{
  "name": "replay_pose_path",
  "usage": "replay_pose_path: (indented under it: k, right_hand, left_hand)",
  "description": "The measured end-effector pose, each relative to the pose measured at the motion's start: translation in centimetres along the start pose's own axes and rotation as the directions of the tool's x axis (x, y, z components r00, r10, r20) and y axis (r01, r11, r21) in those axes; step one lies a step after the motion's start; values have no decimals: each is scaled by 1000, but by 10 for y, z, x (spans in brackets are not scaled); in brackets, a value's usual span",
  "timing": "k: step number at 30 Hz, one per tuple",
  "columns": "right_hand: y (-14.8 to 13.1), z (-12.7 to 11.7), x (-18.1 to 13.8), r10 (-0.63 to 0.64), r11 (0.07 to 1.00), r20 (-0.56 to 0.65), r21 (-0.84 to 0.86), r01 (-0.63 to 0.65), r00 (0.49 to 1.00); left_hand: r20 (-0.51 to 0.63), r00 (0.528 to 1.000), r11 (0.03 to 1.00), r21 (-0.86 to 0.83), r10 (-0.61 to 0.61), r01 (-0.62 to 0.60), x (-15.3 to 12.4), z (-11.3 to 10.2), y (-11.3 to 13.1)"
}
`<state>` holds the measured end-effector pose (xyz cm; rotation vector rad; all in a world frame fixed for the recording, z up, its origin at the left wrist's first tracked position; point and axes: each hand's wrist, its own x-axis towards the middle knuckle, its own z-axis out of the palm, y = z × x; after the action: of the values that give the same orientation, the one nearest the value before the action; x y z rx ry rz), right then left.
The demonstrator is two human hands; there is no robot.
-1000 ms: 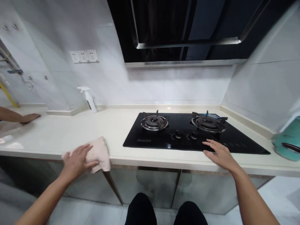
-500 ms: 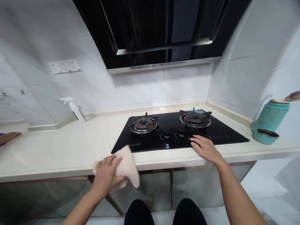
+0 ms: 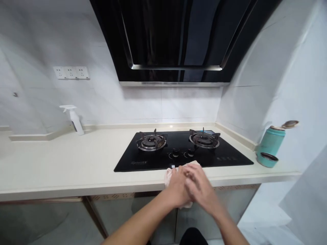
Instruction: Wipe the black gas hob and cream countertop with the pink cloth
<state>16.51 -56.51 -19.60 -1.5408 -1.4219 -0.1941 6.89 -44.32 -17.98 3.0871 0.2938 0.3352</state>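
My left hand [image 3: 177, 186] and my right hand [image 3: 199, 185] meet over the counter's front edge, in front of the black gas hob [image 3: 184, 153]. A pale pink cloth [image 3: 169, 175] is bunched between them; only its edges show at the left, above the fingers and below the left hand. The left hand's fingers are curled round the cloth. The right hand lies over the left, fingers folded on the cloth. The hob has two burners and two knobs.
A white spray bottle [image 3: 74, 119] stands by the back wall at the left. A teal flask [image 3: 270, 143] and its teal cup [image 3: 267, 159] sit on the counter [image 3: 63, 166] at the right. A black range hood [image 3: 176, 37] hangs over the hob. Wall sockets [image 3: 71, 72] are upper left.
My left hand carried the cloth rightward along the counter edge to the hob's front. My right hand left the hob and closed onto the cloth. The view shifted right; another person's hand is out of sight.
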Motion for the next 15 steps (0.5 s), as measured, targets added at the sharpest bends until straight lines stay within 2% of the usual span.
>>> replay_pose_path:
  k: [2, 4, 7, 9, 11, 15]
  right_hand:
    - [-16, 24, -12, -34, 998, 67, -47, 37, 997]
    - [-22, 43, -19, -67, 991, 92, -107, 77, 993]
    - [-24, 60, -18, -118, 962, 184, -222, 158, 976]
    - [-22, 66, -12, -120, 931, 198, -319, 180, 973]
    - [-19, 73, -7, -129, 897, 157, -403, 182, 979]
    - [-9, 80, -2, -177, 859, 120, -465, 213, 977]
  left_hand:
    - [11, 996, 990, -110, 92, -90, -11, -10, -16]
    - [-25, 986, 967, -194, 162, -164, -30, -19, -38]
    - [-86, 982, 940, -284, 170, -188, -62, -28, -71]
    - [-124, 988, 946, -297, 95, -128, -81, -35, -94]
    - [-182, 983, 953, -301, -31, -26, -97, -47, -121]
    - [-302, 909, 937, -287, -286, 199, -119, -73, -179]
